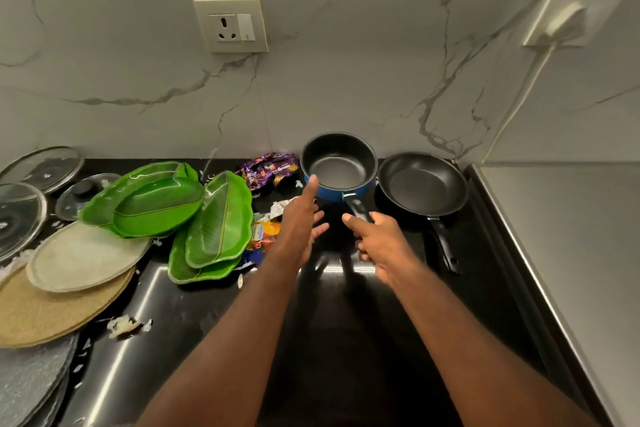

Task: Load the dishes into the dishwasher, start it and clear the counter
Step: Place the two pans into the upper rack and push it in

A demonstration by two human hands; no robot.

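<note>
A blue saucepan [338,163] with a black inside stands at the back of the black counter [346,322]. My right hand [377,241] grips its black handle. My left hand [300,218] is open, fingers straight, with the forefinger tip touching the saucepan's near rim. A black frying pan [421,184] sits just right of the saucepan, its handle pointing toward me. Green leaf-shaped plates [166,201] lie stacked to the left, and round beige and grey plates [79,256] lie further left.
Glass lids [24,215] sit at the far left. Wrappers, a purple one [268,170] among them, and food scraps [124,324] litter the counter. A steel surface [571,236] borders the right side. A wall socket [231,26] and a plugged cable [526,80] are on the marble wall.
</note>
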